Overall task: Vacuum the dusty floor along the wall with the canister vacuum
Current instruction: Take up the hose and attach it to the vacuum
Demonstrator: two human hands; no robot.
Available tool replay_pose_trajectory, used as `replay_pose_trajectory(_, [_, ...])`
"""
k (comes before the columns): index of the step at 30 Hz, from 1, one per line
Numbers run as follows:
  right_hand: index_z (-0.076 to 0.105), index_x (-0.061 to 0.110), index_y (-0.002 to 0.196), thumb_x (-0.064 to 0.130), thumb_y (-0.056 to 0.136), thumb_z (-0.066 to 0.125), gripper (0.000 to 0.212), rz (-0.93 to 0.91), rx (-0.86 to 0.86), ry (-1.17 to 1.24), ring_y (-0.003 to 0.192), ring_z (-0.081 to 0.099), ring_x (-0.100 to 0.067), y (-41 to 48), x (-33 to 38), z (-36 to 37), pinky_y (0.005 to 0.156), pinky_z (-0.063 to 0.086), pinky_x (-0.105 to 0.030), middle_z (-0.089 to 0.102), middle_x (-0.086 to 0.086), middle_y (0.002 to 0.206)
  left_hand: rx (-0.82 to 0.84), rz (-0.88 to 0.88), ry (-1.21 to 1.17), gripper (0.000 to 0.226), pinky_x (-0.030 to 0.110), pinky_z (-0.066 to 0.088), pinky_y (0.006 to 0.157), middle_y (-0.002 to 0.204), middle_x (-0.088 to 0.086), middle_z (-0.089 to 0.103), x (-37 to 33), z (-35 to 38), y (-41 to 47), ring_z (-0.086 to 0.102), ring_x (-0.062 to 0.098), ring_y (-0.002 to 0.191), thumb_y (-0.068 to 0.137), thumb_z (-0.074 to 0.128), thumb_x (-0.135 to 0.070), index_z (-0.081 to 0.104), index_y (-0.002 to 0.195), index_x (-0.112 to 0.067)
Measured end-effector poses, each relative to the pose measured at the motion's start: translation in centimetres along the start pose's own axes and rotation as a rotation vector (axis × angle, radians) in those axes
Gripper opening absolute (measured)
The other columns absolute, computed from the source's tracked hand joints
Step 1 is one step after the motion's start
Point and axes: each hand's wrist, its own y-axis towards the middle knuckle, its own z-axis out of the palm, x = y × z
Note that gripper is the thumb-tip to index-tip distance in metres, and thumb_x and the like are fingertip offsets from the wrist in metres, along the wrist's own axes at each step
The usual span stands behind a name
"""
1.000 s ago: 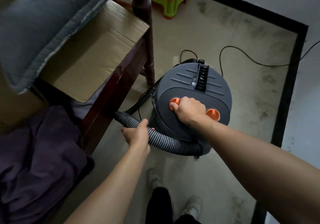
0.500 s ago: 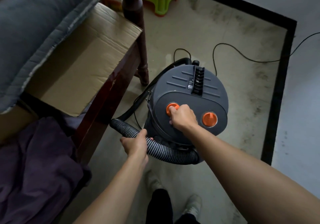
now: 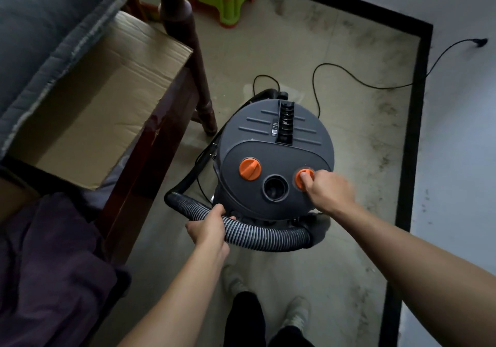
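Your right hand (image 3: 329, 193) pinches the right orange knob (image 3: 299, 183); turn it firmly while your left hand (image 3: 208, 230), gripping the hose (image 3: 264, 235), steadies the canister vacuum (image 3: 268, 137).

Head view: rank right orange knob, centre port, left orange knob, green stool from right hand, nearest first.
1. right orange knob: pinched by right hand
2. centre port: mid-lid
3. left orange knob: lid's left side
4. green stool: far, top of frame
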Motion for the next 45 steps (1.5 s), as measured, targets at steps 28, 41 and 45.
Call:
replay_pose_trajectory(28, [0.057, 0.01, 0.095, 0.057, 0.083, 0.061, 0.049, 0.758, 0.33, 1.064, 0.078, 0.063, -0.034, -7.5, -6.2, -5.4, 0.065, 0.057, -0.04, 0.059, -0.014, 0.089, 0.156, -0.016, 0.025, 0.023, 0.032, 0.052, 0.041, 0.073, 0.017, 0.06, -7.3, 3.3, -10.5, 0.059, 0.022, 0.04, 0.071, 0.061, 0.007, 0.046, 0.087, 0.0])
replay_pose_trajectory(41, [0.055, 0.008, 0.119, 0.016, 0.095, 0.044, 0.028, 0.618, 0.236, 2.005, 0.071, 0.058, -0.027, -1.9, -10.4, -22.6, 0.051, 0.056, -0.032, 0.06, -0.018, 0.099, 0.693, -0.079, 0.179, 0.03, 0.046, 0.06, 0.068, 0.095, 0.018, 0.068, -13.8, 11.5, -21.3, 0.068, 0.032, 0.087, 0.081, 0.072, -0.012, 0.059, 0.104, 0.001])
replay_pose_trajectory(45, [0.053, 0.01, 0.112, 0.016, 0.093, 0.047, 0.021, 0.517, 0.138, 2.066, 0.063, 0.058, -0.024, 2.5, -14.6, -28.2, 0.05, 0.055, -0.032, 0.06, -0.015, 0.086, 0.711, -0.204, 0.082, 0.029, 0.048, 0.056, 0.073, 0.107, 0.022, 0.059, -15.4, 16.4, -23.1, 0.064, 0.036, 0.095, 0.089, 0.064, -0.016, 0.051, 0.108, 0.001])
